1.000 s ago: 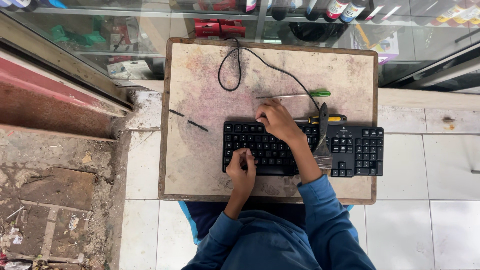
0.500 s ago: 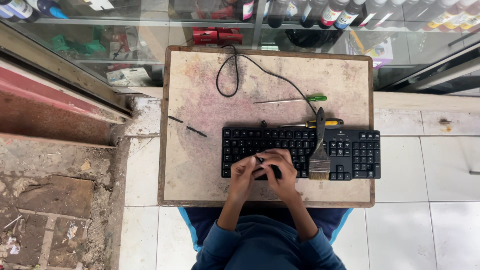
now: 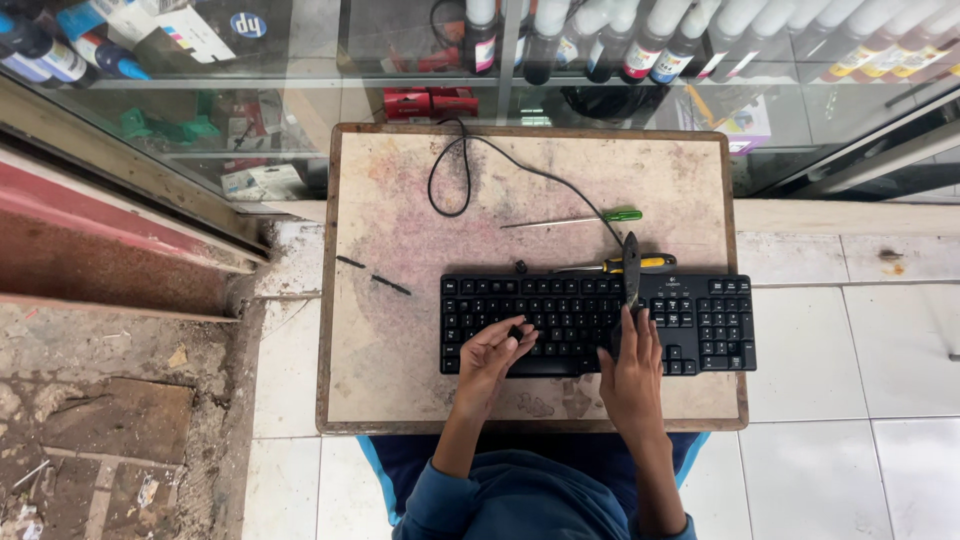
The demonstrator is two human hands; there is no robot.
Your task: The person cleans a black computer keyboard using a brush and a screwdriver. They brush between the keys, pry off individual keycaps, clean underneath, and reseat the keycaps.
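Resting two hands [image 3: 560,360], one keyboard [image 3: 598,324], two screwdrivers [image 3: 585,218]

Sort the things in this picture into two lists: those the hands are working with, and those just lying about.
In use:
black keyboard
small black keycap, pinched in the left hand
brush, under the right hand

Lying about:
green-handled screwdriver
yellow-handled screwdriver
two black strips on the wooden table
bottles in the glass cabinet
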